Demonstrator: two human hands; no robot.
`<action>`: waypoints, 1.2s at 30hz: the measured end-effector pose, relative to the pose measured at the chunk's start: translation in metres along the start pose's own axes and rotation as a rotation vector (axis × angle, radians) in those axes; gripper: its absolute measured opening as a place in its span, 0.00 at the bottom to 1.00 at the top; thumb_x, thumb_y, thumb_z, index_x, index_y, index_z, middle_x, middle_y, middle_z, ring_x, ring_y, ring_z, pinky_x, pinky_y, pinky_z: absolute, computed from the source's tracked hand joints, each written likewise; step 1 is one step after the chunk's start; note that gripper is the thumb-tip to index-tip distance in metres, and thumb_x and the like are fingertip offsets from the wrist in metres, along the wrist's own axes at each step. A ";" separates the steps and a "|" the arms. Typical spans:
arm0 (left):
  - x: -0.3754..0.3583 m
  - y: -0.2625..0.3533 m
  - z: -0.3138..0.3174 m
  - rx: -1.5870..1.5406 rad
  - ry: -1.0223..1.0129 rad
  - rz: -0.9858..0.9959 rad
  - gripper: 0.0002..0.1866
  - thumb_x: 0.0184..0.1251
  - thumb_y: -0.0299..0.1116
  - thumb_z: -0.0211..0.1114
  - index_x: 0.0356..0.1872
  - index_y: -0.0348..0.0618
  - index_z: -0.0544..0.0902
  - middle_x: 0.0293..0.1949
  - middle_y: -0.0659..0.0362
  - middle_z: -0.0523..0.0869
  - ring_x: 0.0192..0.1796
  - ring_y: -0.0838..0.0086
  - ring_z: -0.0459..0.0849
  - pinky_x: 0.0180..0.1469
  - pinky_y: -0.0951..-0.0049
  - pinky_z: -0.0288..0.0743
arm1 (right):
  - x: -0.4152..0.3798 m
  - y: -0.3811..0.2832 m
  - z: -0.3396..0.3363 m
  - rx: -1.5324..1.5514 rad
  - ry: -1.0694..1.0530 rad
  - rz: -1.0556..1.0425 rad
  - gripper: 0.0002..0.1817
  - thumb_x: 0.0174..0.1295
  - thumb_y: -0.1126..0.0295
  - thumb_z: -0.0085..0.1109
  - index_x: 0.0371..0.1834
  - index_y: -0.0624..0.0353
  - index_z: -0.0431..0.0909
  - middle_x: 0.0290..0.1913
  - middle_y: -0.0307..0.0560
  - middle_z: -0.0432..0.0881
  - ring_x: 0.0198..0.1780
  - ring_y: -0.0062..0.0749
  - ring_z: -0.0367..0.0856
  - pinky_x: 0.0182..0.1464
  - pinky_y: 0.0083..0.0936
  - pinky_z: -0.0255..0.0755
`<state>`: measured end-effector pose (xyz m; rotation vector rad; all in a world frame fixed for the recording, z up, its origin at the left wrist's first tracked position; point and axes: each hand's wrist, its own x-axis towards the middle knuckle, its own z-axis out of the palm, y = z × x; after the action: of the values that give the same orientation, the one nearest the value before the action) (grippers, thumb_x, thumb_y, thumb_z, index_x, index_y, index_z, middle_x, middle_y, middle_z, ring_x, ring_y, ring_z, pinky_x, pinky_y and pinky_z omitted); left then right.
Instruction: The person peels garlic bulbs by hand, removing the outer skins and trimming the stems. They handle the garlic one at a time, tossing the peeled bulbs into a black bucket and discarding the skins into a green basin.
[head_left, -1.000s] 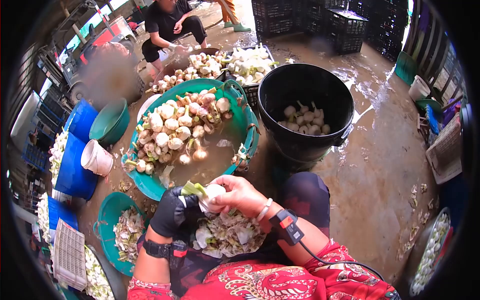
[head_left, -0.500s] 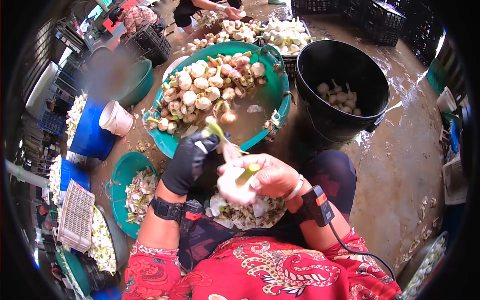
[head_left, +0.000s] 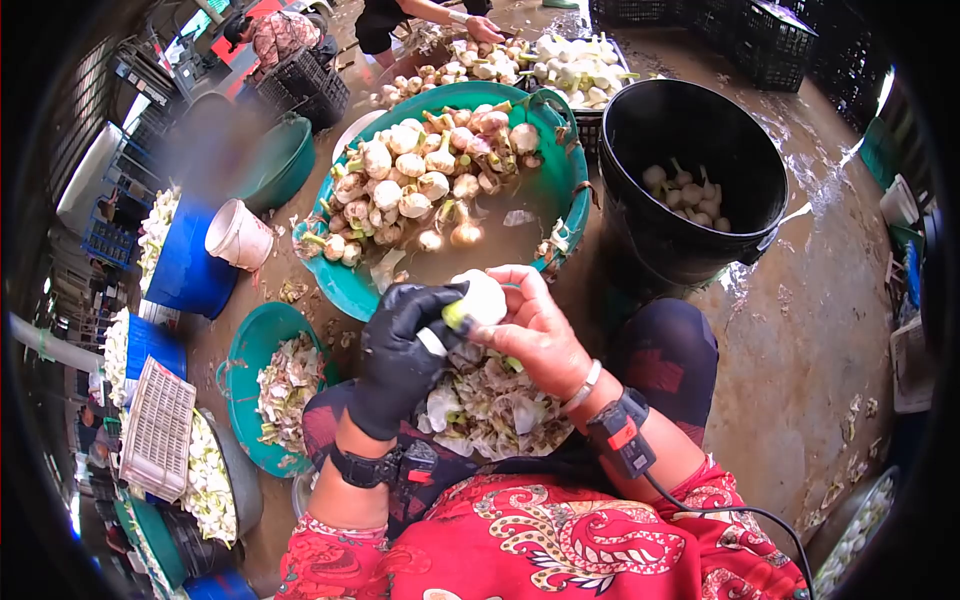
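Observation:
A peeled white garlic bulb (head_left: 484, 297) is held between my two hands, its short green stem pointing down and left. My left hand (head_left: 402, 350), in a black glove, has its fingers closed on the stem side of the bulb. On the other side, the bare fingers and thumb of my right hand (head_left: 543, 345) grip the same bulb. Below both hands, a heap of papery garlic skins (head_left: 495, 410) lies between my knees. Just ahead, a large green tub (head_left: 328, 268) holds many unpeeled garlic bulbs (head_left: 400, 185), piled to its left and back.
A tall black bucket (head_left: 640, 245) with some bulbs stands at the right. Left are a green basin (head_left: 240, 370) of skins, a white bucket (head_left: 240, 236) and a blue tub (head_left: 190, 270). Two people work at the back, near a crate of white garlic (head_left: 578, 70).
The bulb has moved up and turned, so its stem points toward my left hand. The strip of leafy skin at my left hand is gone, and that hand now grips the bulb.

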<state>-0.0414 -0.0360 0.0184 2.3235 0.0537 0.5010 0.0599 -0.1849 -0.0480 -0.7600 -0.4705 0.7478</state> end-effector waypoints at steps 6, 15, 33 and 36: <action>0.009 0.013 -0.011 -0.135 -0.049 -0.108 0.16 0.57 0.22 0.65 0.49 0.38 0.82 0.49 0.55 0.82 0.52 0.68 0.80 0.56 0.70 0.72 | 0.004 -0.006 0.001 -0.113 0.067 -0.012 0.17 0.57 0.84 0.56 0.51 0.62 0.72 0.47 0.40 0.77 0.48 0.22 0.80 0.49 0.18 0.74; 0.016 0.010 -0.012 0.036 -0.122 0.038 0.13 0.54 0.24 0.68 0.43 0.40 0.84 0.41 0.52 0.85 0.43 0.62 0.83 0.47 0.66 0.76 | 0.010 -0.010 -0.006 -0.498 0.011 -0.120 0.10 0.53 0.80 0.67 0.38 0.57 0.80 0.38 0.39 0.74 0.37 0.22 0.81 0.38 0.19 0.78; 0.005 -0.046 -0.039 -0.912 0.212 -0.514 0.11 0.66 0.29 0.63 0.46 0.36 0.81 0.42 0.55 0.86 0.43 0.69 0.86 0.42 0.68 0.82 | -0.010 -0.020 0.015 -1.107 -0.193 -0.436 0.06 0.46 0.78 0.57 0.25 0.61 0.70 0.28 0.53 0.72 0.31 0.53 0.75 0.33 0.42 0.71; -0.007 -0.070 -0.044 -1.091 0.376 -0.539 0.13 0.68 0.34 0.61 0.47 0.37 0.80 0.43 0.54 0.86 0.43 0.68 0.86 0.40 0.67 0.83 | -0.003 -0.023 -0.020 -0.906 0.184 -0.280 0.06 0.46 0.81 0.55 0.20 0.61 0.68 0.21 0.41 0.72 0.23 0.26 0.69 0.26 0.26 0.66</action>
<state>-0.0566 0.0428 -0.0038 1.0685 0.4512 0.4992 0.0798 -0.2074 -0.0437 -1.5510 -0.7380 0.1624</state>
